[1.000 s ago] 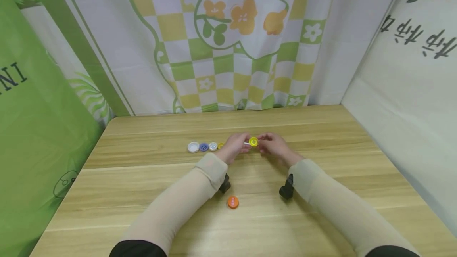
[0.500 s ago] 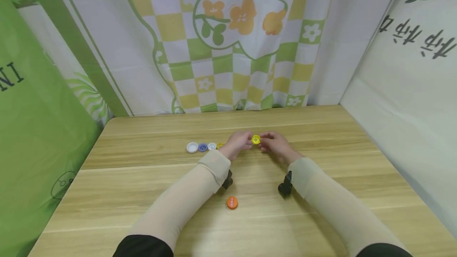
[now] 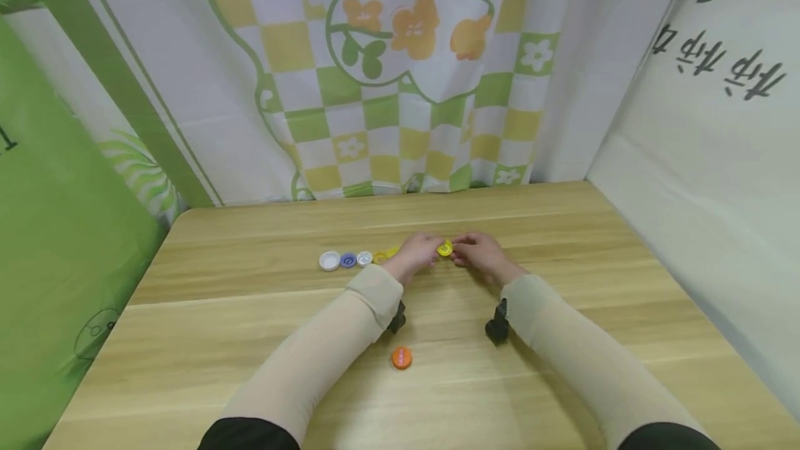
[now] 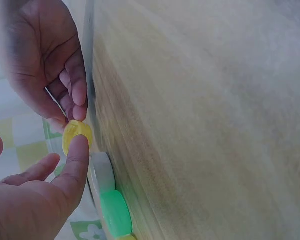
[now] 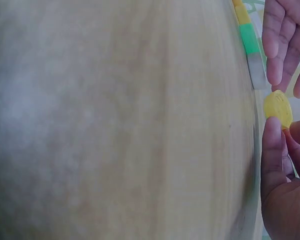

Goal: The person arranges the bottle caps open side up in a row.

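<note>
Between both hands, raised off the table, is a yellow bottle cap (image 3: 445, 248). My right hand (image 3: 480, 255) pinches it from the right; in the right wrist view its fingertips meet the lower edge of the cap (image 5: 278, 109). The left hand (image 3: 415, 254) comes from the other side with fairly straight fingers, and in the left wrist view one fingertip lies against the cap (image 4: 72, 131). To the left runs a row of caps: a large white cap (image 3: 330, 260), a blue-purple cap (image 3: 348, 260), a smaller white cap (image 3: 364, 258) and yellow ones partly hidden by the left hand.
An orange cap (image 3: 402, 357) lies alone nearer the front, between the forearms. In the left wrist view a green cap (image 4: 116, 212) touches a whitish cap (image 4: 102, 169) in the row. A patterned curtain (image 3: 400, 89) hangs behind the wooden table (image 3: 537, 394).
The held yellow cap tips and shifts slightly between the fingers, staying between both hands. The camera view has turned a little, moving the whole scene slightly left. The orange cap keeps its place.
</note>
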Demonstrator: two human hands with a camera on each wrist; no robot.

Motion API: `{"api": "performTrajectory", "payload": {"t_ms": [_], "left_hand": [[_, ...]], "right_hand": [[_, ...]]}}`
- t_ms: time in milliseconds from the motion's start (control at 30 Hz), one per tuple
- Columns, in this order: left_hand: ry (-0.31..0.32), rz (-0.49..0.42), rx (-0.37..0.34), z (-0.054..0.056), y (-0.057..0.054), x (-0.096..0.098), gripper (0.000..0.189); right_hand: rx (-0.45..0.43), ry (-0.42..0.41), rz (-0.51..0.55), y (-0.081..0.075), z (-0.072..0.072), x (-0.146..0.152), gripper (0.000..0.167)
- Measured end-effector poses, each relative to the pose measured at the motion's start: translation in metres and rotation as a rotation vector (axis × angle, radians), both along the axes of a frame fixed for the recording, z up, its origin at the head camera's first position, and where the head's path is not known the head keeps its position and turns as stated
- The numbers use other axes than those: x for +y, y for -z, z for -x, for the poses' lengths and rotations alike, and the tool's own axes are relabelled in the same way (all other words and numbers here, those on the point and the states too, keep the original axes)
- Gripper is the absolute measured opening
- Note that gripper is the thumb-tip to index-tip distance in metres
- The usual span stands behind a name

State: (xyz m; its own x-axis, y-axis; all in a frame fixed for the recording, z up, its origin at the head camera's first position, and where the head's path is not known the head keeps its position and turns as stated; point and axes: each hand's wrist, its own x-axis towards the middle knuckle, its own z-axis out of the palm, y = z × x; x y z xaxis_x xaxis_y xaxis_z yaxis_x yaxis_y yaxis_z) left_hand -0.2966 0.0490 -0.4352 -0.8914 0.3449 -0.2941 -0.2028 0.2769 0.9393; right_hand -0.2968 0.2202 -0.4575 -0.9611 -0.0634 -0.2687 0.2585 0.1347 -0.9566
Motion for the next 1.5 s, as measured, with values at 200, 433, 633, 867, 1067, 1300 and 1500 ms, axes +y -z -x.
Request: {"api": "performTrajectory", "payload": {"t_ms": [200,433,633,867,1067,1300,1500], "left_hand": [[0.024,0.018,-0.002,-0.001,0.000,0.000,0.051],[0.049,0.057,-0.004,-0.003,-0.002,0.000,0.049],[0.073,0.062,0.017,-0.004,-0.005,-0.002,0.049],[0.050,0.093,0.078,-0.005,-0.002,-0.004,0.038],[0.054,0.127,0.092,-0.009,0.004,-0.003,0.023],[0.060,0.131,0.091,-0.008,0.003,-0.008,0.031],[0.040,0.005,0.065,-0.014,-0.007,-0.025,0.040]], "right_hand": [[-0.013,-0.009,-0.023,-0.001,0.000,0.000,0.032],[-0.025,-0.040,-0.096,-0.002,0.000,-0.001,0.036],[-0.015,-0.051,-0.188,-0.008,0.003,-0.004,0.034],[0.069,-0.174,-0.403,-0.012,0.006,-0.002,0.038],[0.117,-0.284,-0.593,-0.014,0.008,-0.003,0.048],[0.117,-0.306,-0.593,-0.016,0.006,-0.005,0.048],[0.117,-0.241,-0.542,-0.013,0.001,-0.002,0.043]]}}
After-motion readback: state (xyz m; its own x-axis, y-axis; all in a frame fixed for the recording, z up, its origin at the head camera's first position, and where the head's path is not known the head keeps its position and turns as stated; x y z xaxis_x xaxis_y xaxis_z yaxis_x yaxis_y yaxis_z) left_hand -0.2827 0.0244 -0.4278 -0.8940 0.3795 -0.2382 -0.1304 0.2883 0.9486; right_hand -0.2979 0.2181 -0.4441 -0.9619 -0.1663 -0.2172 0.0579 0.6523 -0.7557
